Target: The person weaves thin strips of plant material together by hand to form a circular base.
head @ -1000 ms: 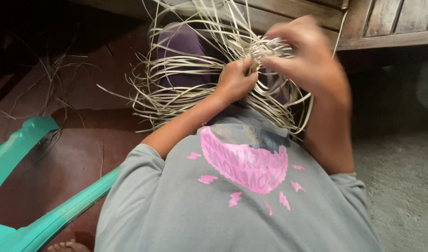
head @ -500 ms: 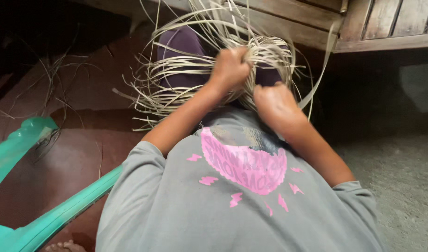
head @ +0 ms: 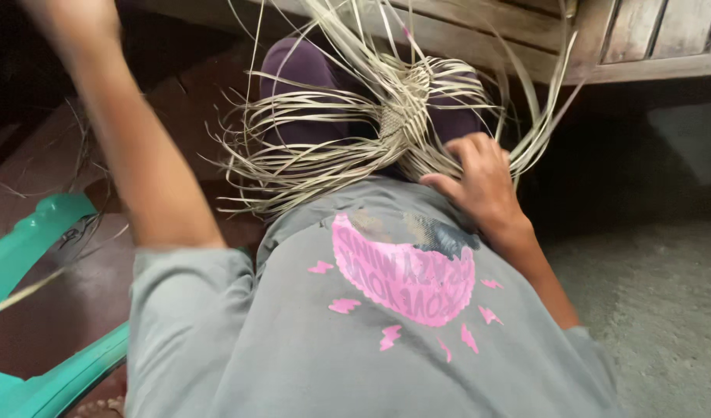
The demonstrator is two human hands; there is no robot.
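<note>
Leftmost, a teal plastic chair (head: 30, 232) sits at the frame edge on the reddish floor (head: 53, 317), with loose pale strands scattered near it.

Next, the left hand (head: 49, 11) is raised high toward the top-left corner, arm stretched up and motion-blurred. The hand is cut by the frame edge, so I cannot tell whether its fingers are open or closed, or whether they hold a strand. A single pale strip (head: 18, 294) runs diagonally across the lower left; its link to that hand is not visible.

Centre: the woven piece (head: 398, 124) rests on the lap, against the purple trousers (head: 301, 77), just above the hem of the grey shirt (head: 386, 325). It has a small tight plaited core, and long unwoven strips fan out left, up and right in loops. My read: the lap placement gives support, so the core stays put while strands are worked.

Right of centre, the right hand (head: 479, 182) lies on the lower right side of the weave. Its fingers (head: 468, 151) are curled and pressing on the strips, loosely closed rather than pinching one strand. This looks like a hold-down, pinning the bundle against the thigh.

Far right: wooden slatted furniture (head: 642, 39) along the top, rough grey concrete floor (head: 665, 310) below.
</note>
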